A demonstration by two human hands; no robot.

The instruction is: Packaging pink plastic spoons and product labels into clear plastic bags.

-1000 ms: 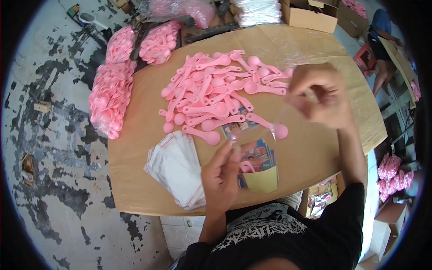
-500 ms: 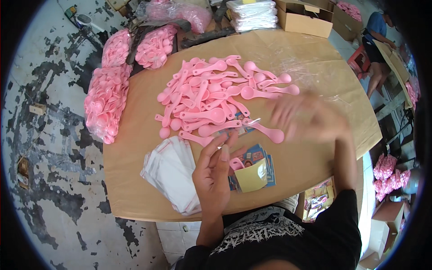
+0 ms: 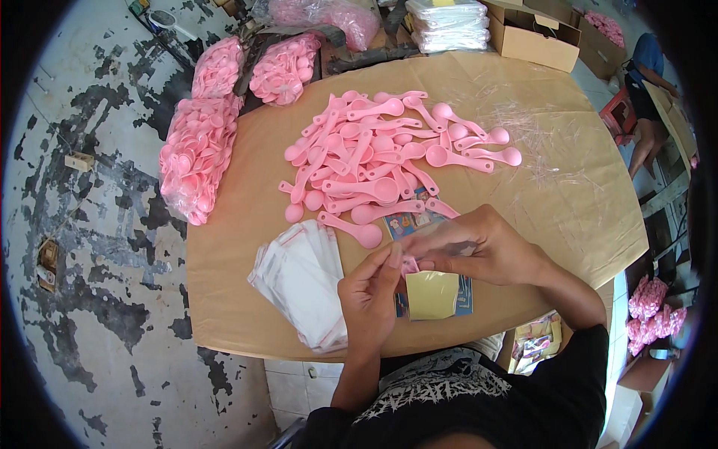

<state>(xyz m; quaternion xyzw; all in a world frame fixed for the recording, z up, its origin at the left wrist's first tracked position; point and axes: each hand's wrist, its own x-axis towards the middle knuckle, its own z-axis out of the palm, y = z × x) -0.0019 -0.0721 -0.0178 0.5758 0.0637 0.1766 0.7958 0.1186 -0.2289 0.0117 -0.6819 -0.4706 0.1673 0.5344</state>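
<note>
Both my hands meet over the near part of the table. My left hand (image 3: 370, 295) is closed, thumb and fingers pinching a clear plastic packet that holds a yellow card (image 3: 432, 295) and a pink spoon (image 3: 408, 265); only a bit of the spoon shows. My right hand (image 3: 479, 251) is closed at the top of the same packet, its thumb touching the edge beside the spoon. Beneath the packet lie several blue printed cards (image 3: 464, 296). Left of my left hand is a stack of clear plastic bags (image 3: 299, 284). A heap of pink measuring spoons (image 3: 366, 150) spreads beyond my hands.
Thin clear strips (image 3: 516, 127) litter the table's right side. Bags of pink spoons (image 3: 196, 161) line the far left edge. Packs of plastic (image 3: 449, 26) and a cardboard box (image 3: 532, 37) stand at the back. A person (image 3: 647, 105) sits at far right.
My right hand has come in from the right, where it was blurred, to the packet's top. My left hand still holds the packet. The whole view has shifted slightly.
</note>
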